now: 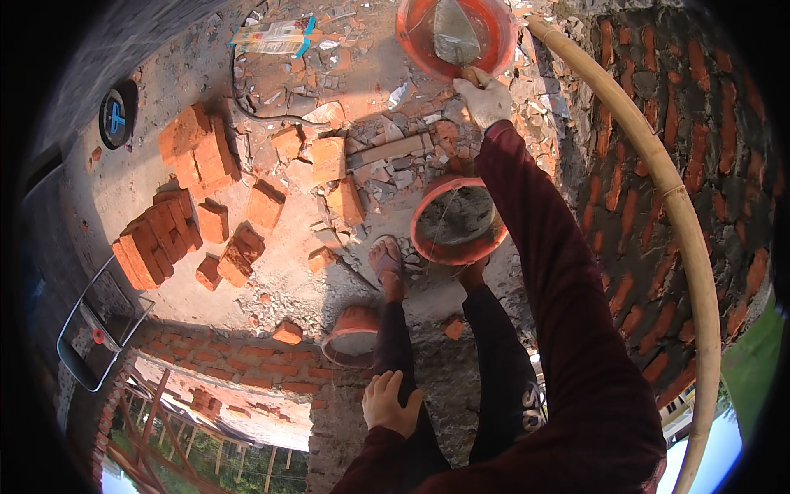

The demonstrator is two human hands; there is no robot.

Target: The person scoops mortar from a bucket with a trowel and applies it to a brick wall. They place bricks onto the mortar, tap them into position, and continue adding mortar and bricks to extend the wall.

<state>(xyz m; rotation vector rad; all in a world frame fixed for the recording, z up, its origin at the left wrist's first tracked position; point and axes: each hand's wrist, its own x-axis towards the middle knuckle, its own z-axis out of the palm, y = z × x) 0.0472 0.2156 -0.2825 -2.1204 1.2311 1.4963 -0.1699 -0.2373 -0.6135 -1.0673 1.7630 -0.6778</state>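
Observation:
My right hand (483, 100), in a pale glove, is closed on the wooden handle of a trowel (453, 37), whose metal blade lies over the upper orange-red basin (411, 33) at top centre. Below my outstretched arm, a second basin (424, 245) holds grey mortar (453, 216) by my feet. A third basin (333, 350) sits beside my left leg. My bare left hand (392, 403) rests on my left thigh (395, 346) with its fingers apart, holding nothing.
Stacked bricks (156, 243) and loose bricks (263, 206) lie left amid rubble (383, 152) and a dark cable (271, 114). A bamboo pole (683, 210) arches along the rough brick wall (613, 165) at right. A metal-framed object (95, 346) stands at far left, beside a brick edge (206, 354).

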